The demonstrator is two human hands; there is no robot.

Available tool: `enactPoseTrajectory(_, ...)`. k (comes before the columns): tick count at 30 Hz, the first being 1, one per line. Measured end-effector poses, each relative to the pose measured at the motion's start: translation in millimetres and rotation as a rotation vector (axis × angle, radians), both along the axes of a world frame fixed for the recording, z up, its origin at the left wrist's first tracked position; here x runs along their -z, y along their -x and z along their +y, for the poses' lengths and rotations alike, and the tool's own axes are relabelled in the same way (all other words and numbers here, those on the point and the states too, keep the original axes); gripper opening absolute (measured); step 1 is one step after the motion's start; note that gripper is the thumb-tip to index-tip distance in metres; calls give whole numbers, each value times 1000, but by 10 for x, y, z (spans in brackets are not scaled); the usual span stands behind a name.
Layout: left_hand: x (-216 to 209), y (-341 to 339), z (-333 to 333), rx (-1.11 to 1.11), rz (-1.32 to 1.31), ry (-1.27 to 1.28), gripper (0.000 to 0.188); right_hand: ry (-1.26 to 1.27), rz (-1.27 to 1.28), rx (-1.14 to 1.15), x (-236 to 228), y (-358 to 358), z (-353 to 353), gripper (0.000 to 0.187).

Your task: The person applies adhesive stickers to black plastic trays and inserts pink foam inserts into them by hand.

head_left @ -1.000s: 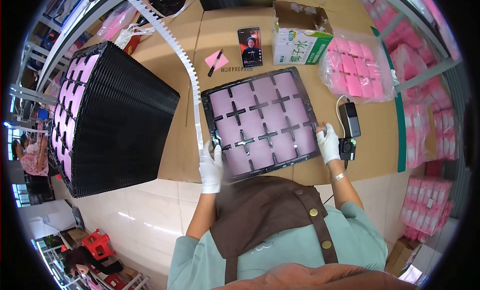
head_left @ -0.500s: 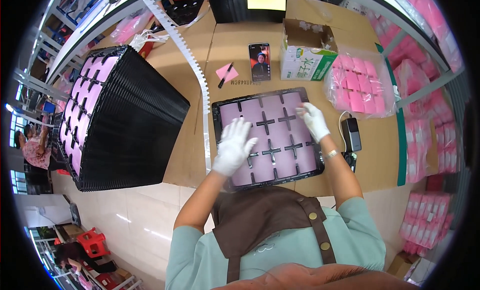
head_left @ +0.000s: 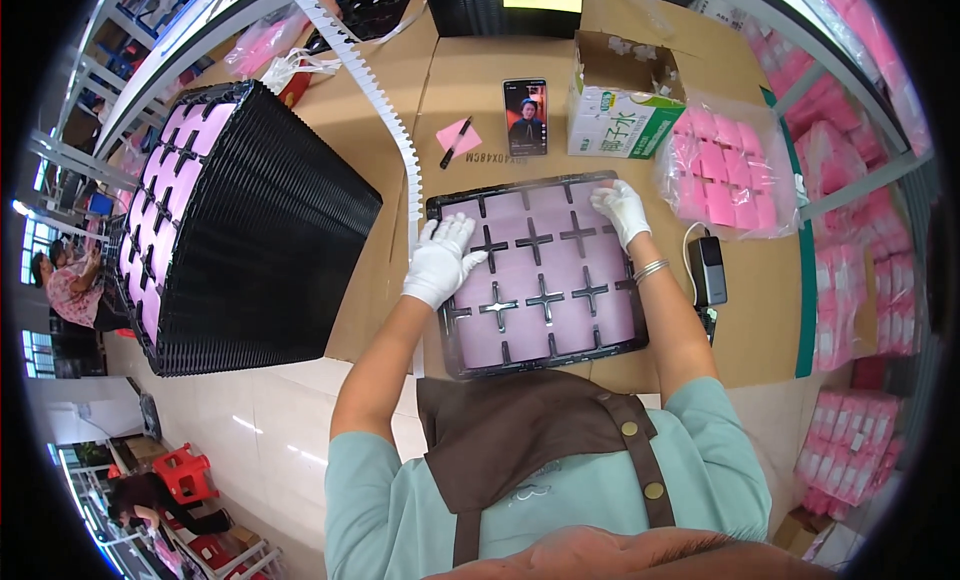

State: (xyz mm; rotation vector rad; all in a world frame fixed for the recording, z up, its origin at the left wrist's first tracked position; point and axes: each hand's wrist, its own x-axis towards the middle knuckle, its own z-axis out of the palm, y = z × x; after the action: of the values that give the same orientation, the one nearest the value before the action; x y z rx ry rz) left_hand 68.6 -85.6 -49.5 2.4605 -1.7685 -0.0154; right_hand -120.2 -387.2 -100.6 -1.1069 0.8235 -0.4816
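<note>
A black tray (head_left: 555, 362) lies in front of me, its compartments split by cross-shaped black dividers and lined with pale pink flat pieces (head_left: 520, 270). My left hand (head_left: 440, 260), in a white glove, rests on the tray's left edge, fingers spread toward the far left corner. On the far right corner, my white-gloved right hand (head_left: 621, 213) lies with its fingers stretched over the rim. Neither hand holds anything that I can see. To the left stands a tall stack of black trays (head_left: 270, 250), with similar pale pink pieces in its top one.
Behind the tray are a lit phone (head_left: 526, 117), a pen (head_left: 456, 144) on a pink slip, and an open carton (head_left: 622, 125). At right sit bagged pink pieces (head_left: 722, 170) and a power bank (head_left: 708, 270). A white toothed strip (head_left: 385, 110) crosses the cardboard-covered table. Other people work far left.
My left hand has slid left from the pink pieces to the tray's left edge. The right hand has moved slightly toward the far right corner, its fingers straighter.
</note>
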Motion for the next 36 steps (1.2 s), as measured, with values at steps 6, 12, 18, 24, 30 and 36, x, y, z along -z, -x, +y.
enactPoseTrajectory(6,-125,-18,-1,-106,-85,-17,64,348,233,-6,-102,-48,101,27)
enactPoseTrajectory(12,75,115,-54,-35,46,56,62,-9,-16,-24,-91,-13,175,26)
enactPoseTrajectory(18,-250,231,204,-32,49,113,46,644,330,-234,-401,303,343,16)
enactPoseTrajectory(24,-385,517,474,185,288,135,27,1042,440,-655,-672,708,623,21)
enactPoseTrajectory(30,-384,532,535,102,230,14,33,1047,482,-849,-835,830,604,29)
enactPoseTrajectory(36,-430,805,337,-119,12,-109,52,1386,606,-960,-888,844,744,49)
